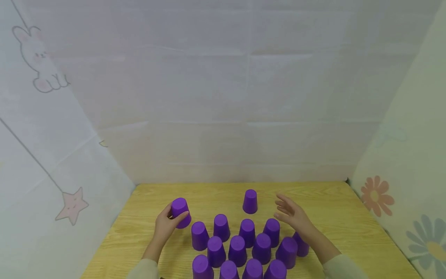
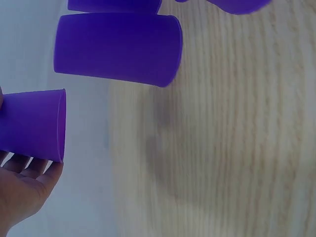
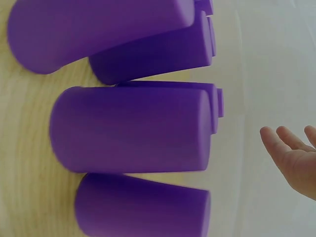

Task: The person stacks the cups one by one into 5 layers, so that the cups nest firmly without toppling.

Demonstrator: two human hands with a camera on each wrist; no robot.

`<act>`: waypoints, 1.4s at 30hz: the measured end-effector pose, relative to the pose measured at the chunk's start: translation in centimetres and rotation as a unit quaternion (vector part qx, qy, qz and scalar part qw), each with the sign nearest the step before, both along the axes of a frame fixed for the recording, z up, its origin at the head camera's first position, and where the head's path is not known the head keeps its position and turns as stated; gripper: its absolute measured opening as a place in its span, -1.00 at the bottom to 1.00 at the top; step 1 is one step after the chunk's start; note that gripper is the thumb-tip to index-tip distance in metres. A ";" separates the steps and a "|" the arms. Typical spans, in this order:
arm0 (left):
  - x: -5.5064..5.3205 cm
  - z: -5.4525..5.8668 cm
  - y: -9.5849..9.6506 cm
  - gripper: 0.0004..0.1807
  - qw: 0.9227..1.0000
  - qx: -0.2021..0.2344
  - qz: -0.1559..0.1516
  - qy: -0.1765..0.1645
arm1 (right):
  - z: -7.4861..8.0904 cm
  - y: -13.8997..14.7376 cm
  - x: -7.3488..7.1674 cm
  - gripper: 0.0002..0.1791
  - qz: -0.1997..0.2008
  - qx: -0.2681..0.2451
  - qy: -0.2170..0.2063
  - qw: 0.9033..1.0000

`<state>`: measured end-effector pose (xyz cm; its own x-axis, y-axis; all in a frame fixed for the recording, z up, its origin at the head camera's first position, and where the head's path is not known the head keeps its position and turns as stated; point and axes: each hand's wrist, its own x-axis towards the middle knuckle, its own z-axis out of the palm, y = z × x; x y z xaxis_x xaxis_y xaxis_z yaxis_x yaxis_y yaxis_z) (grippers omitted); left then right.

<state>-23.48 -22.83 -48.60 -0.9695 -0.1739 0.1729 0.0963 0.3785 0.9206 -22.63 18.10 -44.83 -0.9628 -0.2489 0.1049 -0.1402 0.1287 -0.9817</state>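
My left hand (image 1: 163,226) grips a purple plastic cup (image 1: 180,212), mouth down and slightly tilted, at the left of the group. In the left wrist view, the fingers wrap the side of this cup (image 2: 30,123), with the fingertips near its rim. My right hand (image 1: 294,217) hovers over the right side with relaxed fingers and holds nothing. Nearest to it at the back stands a lone upside-down purple cup (image 1: 250,202). The right wrist view shows the same hand (image 3: 295,160) with its fingers spread, apart from the cups.
Several more upside-down purple cups (image 1: 237,252) stand in rows at the front of the wooden table (image 1: 139,209). One cup (image 1: 302,246) is partly hidden behind my right forearm. A pale curtain (image 1: 244,100) hangs behind the table, with patterned sheets on both sides.
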 end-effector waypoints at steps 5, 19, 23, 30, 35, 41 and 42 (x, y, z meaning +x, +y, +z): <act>-0.9 0.3 0.8 -0.32 1.000 0.003 -0.016 -0.002 | -0.5 0.7 0.8 -0.33 0.003 0.004 0.002 1.000; -3.7 1.1 4.1 -0.41 0.998 0.027 -0.042 0.029 | -2.4 1.8 3.1 -0.29 -0.036 0.046 0.001 0.998; -4.3 1.4 5.1 -0.38 0.998 0.033 -0.056 0.024 | -3.1 1.9 3.6 -0.28 -0.041 0.062 0.010 0.997; -5.0 1.4 6.4 -0.32 0.995 0.058 -0.080 0.012 | -4.5 2.0 4.5 -0.31 -0.056 0.075 0.038 0.995; -5.5 1.8 6.8 -0.32 0.994 0.064 -0.084 0.013 | -5.2 1.8 5.0 -0.33 -0.061 0.068 0.052 0.995; -6.3 2.7 7.0 -0.32 0.994 0.049 -0.099 0.013 | -5.5 1.4 5.2 -0.33 -0.077 0.057 0.045 0.994; -6.4 2.9 7.0 -0.33 0.994 0.048 -0.101 0.013 | -5.5 1.3 5.3 -0.33 -0.081 0.057 0.046 0.994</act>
